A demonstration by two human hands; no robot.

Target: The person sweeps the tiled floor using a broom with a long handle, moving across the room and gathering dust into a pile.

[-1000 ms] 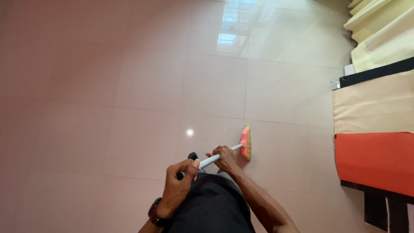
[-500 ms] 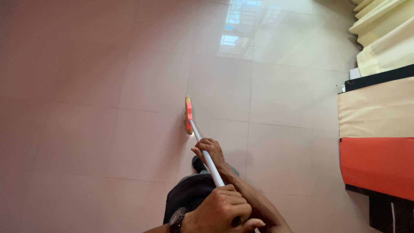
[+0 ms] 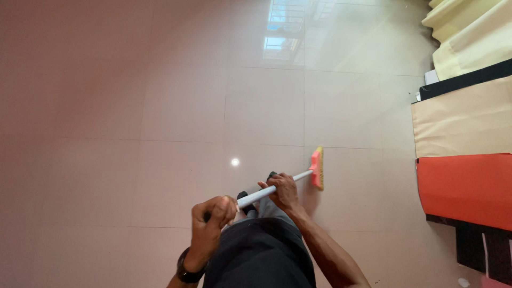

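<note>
Presently, broom handle (image 3: 266, 192) clamped by left hand (image 3: 213, 217) and right hand (image 3: 282, 192) — both closed. Risk noted: broom head (image 3: 318, 167) may be knocked against orange cushion (image 3: 464, 186), swung wide.

I see both hands gripping the broom handle (image 3: 277, 188): left hand (image 3: 214, 216) near its end, right hand (image 3: 281, 191) closer to the pink broom head (image 3: 317, 168).

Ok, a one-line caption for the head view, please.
Both hands, left hand and right hand, grip a pink-headed broom on the glossy tiled floor.
</note>
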